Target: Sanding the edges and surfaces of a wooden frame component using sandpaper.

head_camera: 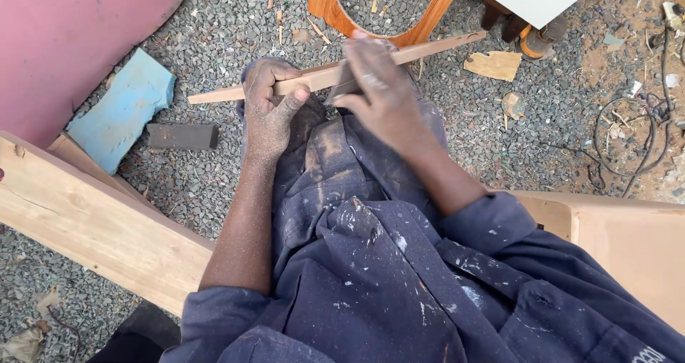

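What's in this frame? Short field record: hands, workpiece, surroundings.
left hand: gripping wooden strip, thumb on top
right hand: pressing dark sanding piece onto the strip
strip pose: tilted, lying across the knees
clothing: dusty navy coveralls
ground: gravel with wood chips
nearby: blue foam, dark block, wooden plank, cable

Your left hand (270, 110) grips the wooden strip (314, 78) across your knee; your right hand (378, 85) presses a dark sanding piece (342, 86) on it.
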